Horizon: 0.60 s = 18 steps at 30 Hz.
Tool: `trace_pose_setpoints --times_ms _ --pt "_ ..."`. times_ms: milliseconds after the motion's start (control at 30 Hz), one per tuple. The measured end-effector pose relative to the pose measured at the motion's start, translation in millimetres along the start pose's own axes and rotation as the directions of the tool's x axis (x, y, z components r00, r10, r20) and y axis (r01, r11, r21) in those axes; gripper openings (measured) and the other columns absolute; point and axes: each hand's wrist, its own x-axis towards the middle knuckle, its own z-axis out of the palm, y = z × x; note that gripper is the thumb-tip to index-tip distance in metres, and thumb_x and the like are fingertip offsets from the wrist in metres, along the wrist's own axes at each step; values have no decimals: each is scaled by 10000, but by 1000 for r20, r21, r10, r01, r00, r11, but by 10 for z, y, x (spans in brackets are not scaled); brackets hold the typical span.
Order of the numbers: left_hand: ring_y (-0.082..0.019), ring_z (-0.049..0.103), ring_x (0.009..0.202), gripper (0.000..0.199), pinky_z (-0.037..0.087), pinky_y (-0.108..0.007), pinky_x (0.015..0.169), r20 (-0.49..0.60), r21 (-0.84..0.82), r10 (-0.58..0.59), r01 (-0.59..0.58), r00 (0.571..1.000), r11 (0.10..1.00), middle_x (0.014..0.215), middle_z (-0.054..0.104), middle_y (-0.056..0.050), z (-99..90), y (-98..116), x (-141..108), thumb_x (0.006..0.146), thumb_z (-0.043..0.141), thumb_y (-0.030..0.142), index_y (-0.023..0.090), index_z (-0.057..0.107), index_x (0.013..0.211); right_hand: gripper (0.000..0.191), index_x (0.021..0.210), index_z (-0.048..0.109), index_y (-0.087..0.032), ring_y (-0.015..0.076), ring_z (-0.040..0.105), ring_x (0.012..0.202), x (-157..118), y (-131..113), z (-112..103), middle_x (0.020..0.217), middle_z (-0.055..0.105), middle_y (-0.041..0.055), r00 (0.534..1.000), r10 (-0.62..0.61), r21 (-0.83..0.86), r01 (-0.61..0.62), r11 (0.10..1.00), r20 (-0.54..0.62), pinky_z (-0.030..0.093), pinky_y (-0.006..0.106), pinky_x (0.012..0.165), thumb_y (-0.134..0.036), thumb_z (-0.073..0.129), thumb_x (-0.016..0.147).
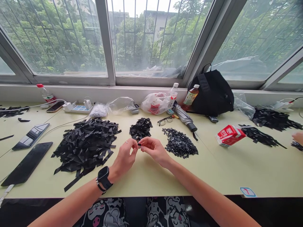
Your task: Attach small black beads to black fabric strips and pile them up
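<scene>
My left hand (123, 159), with a ring and a watch on its side, is closed in a pinch at the middle of the table. Facing it, my right hand (156, 152) pinches too, and the fingertips of both meet around a small black strip (139, 144). Most of the strip is hidden by the fingers. Beyond them lies a small pile of short black strips (141, 126). A big heap of longer flat black strips (86, 145) spreads to the left. On the right is a pile of tiny shiny black pieces (181, 143), too small to make out exactly.
Two dark phone-like slabs (28, 164) lie at the left. Glasses (165, 120), a folded umbrella (186, 116), a plastic bag (155, 104) and a black backpack (210, 93) line the window side. A red carton (230, 135) stands at right, near another person's hand (298, 137).
</scene>
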Motion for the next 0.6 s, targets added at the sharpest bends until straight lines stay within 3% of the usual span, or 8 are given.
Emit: trace_pose_setpoints --times_ms 133,267,333,400,433,500,567,600 --pt "-184 616 791 94 486 -303 743 20 -80 -98 99 995 992 850 646 -25 -21 41 19 954 610 211 212 579 866 255 1047 769 -203 207 711 915 -2 -66 -15 986 765 69 995 -72 -114 79 990 62 577 376 885 -368 801 855" --pt "-185 672 835 82 538 -309 795 156 -84 -149 163 977 983 898 684 -27 -160 219 -34 976 600 284 216 601 929 270 977 777 -182 200 720 838 3 -40 -107 900 772 63 988 14 -60 -4 998 156 601 359 816 -386 840 812" --pt "-200 691 891 124 538 -313 795 246 65 -176 165 953 984 982 717 -35 -349 299 -90 1007 551 333 236 625 1030 288 929 774 -168 191 716 765 43 -3 -172 821 761 53 967 71 -46 -61 997 243 610 352 767 -403 858 786" --pt "-235 683 965 182 520 -342 833 168 358 -169 100 971 928 1078 724 -52 -622 323 -140 1005 551 383 249 642 1088 313 956 776 -168 200 726 774 119 17 -250 837 765 59 960 84 -81 -64 995 268 622 370 781 -415 855 781" --pt "-260 674 991 208 507 -365 855 96 518 -153 82 984 851 1110 720 -68 -777 310 -157 1002 546 395 243 647 1100 342 1031 777 -180 216 739 836 167 16 -292 913 777 72 969 66 -124 -37 992 238 625 390 827 -408 848 786" --pt "-311 658 995 264 486 -404 857 -31 783 -146 115 989 611 1104 710 -119 -1082 245 -172 1002 517 387 202 656 1128 474 1253 729 -237 262 724 1061 263 -11 -380 1172 758 98 992 -24 -278 58 959 125 594 443 965 -358 825 805" --pt "-362 636 992 320 469 -436 837 -136 929 -164 183 977 322 1046 696 -174 -1330 157 -167 1000 486 372 140 666 1130 551 1366 669 -291 297 660 1220 326 -64 -463 1382 670 97 990 -128 -487 136 863 50 552 482 1041 -298 789 828" --pt "-366 631 981 330 463 -435 826 -151 952 -188 194 970 235 1032 691 -188 -1423 114 -160 1001 474 359 121 672 1117 515 1351 681 -297 301 665 1209 337 -97 -502 1403 657 94 986 -160 -570 153 807 39 557 486 1026 -285 765 843"
